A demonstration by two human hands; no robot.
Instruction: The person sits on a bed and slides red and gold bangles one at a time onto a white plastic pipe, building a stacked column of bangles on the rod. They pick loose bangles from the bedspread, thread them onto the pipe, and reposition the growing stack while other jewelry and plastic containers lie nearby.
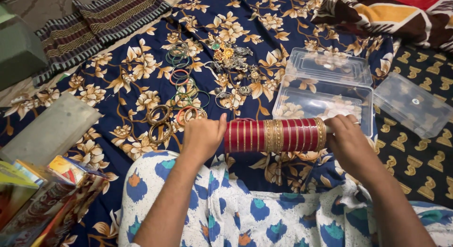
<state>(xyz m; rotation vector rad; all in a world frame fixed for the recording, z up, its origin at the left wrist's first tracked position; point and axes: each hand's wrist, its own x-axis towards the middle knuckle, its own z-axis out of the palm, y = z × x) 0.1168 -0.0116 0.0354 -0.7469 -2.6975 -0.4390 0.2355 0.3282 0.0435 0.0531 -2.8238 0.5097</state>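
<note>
The left hand [204, 138] is cupped closed over one end of a roll of bangles [274, 135], and the right hand [348, 144] is wrapped closed around the other end, so the roll hangs level between them, just above the person's lap. The roll is a tight row of red bangles with thin gold lines, broken by a band of gold ones near the middle and another at the right end.

Just behind the roll and the right hand, an open clear plastic box [322, 103] lies on the floral bedsheet [127, 77], its hinged lid tipped back. To its right, a second clear box [411, 104] rests on a dark cloth with gold motifs [420, 181].

Beyond the left hand, loose bangles [177, 98] in green, red and gold are scattered on the sheet, some stacked in small piles. Farther back sits a heap of metal jewellery [231, 58].

At the left edge are a flat grey board [49, 129] and, nearer, some colourful cardboard boxes [42, 195]. A striped mat [94, 25] lies at the top left, and a patterned blanket [391, 13] is bunched at the top right.
</note>
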